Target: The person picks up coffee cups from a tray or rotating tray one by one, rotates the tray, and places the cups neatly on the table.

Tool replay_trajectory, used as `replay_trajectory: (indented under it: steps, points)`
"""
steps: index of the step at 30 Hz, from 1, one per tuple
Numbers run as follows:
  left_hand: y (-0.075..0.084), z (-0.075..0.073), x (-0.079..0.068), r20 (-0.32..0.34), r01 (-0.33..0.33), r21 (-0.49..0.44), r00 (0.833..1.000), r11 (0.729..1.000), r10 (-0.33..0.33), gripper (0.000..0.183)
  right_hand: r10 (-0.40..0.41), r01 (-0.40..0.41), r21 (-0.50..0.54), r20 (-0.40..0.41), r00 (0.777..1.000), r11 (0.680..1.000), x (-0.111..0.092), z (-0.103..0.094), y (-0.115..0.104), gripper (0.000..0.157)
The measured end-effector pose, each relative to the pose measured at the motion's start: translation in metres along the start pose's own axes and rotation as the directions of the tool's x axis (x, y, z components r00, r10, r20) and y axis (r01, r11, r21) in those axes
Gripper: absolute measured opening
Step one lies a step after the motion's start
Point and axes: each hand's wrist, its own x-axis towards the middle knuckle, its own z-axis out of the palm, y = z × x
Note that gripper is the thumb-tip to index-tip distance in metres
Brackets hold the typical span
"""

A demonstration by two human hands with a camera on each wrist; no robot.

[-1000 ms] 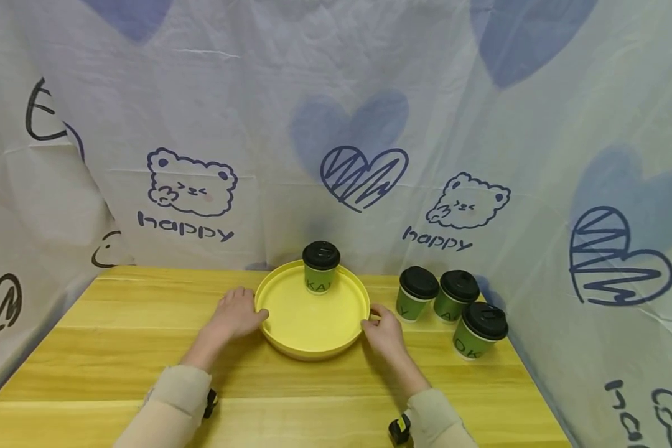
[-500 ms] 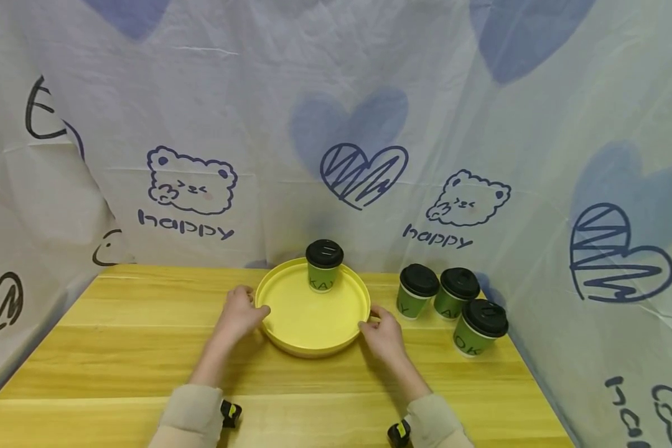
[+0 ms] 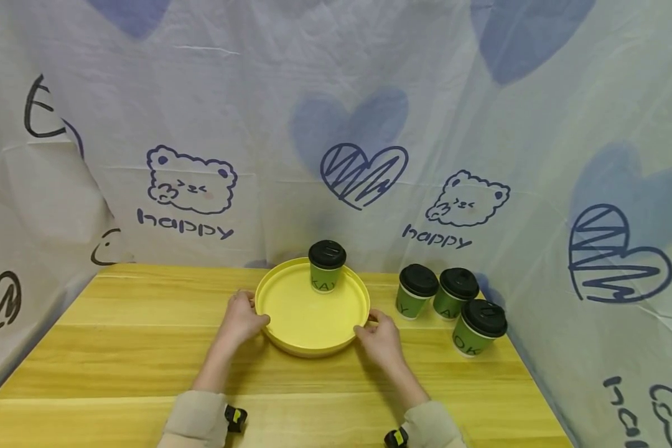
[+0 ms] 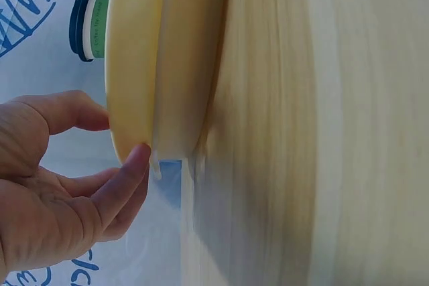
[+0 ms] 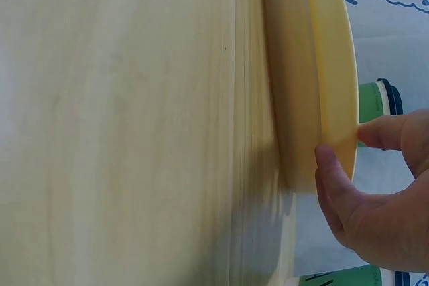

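A round yellow tray (image 3: 308,320) with a raised rim sits on the table, on a paler, narrower lower part seen in the wrist views. Toward its far edge stands a green paper cup (image 3: 326,277) with a black lid and dark lettering, upright. My left hand (image 3: 242,320) pinches the tray's left rim, thumb above and fingers at the outer side (image 4: 120,185). On the opposite rim, my right hand (image 3: 382,339) pinches likewise, thumb at the top edge and fingers against the outside (image 5: 335,179). Fingertips are partly hidden in the head view.
Right of the tray, a group of lidded green cups stands on the wooden table (image 3: 145,354): one cup (image 3: 413,302) nearest the tray, one (image 3: 449,306) beside it, one (image 3: 471,339) in front. A printed cloth (image 3: 280,124) hangs behind and at both sides.
The cup on the tray has shifted slightly right while the tray stays in place, as in a small clockwise turn. My right hand has come a little nearer; the left forearm has swung rightward.
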Motion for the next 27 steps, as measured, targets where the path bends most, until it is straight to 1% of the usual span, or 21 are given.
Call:
replay_trajectory:
  steps: [6, 9, 14, 19, 27]
  points:
    - [-0.003, 0.000, 0.004, -0.009, -0.028, 0.021, 1.000, 0.999, 0.028, 0.056, 0.000, 0.000, -0.019, 0.000, 1.000, 1.000, -0.002, 0.000, 0.000, 0.059]
    - [-0.004, -0.001, 0.007, -0.005, -0.039, 0.032, 0.999, 0.999, 0.039, 0.053, 0.011, -0.011, -0.006, 0.004, 1.000, 1.000, -0.002, -0.001, -0.001, 0.061]
    - [-0.004, -0.002, 0.012, 0.022, -0.028, 0.057, 0.999, 0.998, 0.027, 0.059, 0.029, -0.029, 0.016, -0.001, 1.000, 0.999, 0.000, -0.004, -0.002, 0.061]
    - [-0.006, -0.003, 0.019, 0.035, -0.017, 0.072, 0.999, 0.997, 0.014, 0.064, 0.008, -0.009, -0.012, -0.030, 1.000, 1.000, 0.008, -0.007, -0.003, 0.059]
    - [-0.007, -0.004, 0.029, 0.038, -0.033, 0.080, 0.999, 0.996, 0.030, 0.065, -0.001, -0.001, -0.045, -0.043, 0.999, 0.999, 0.025, -0.010, -0.006, 0.058]
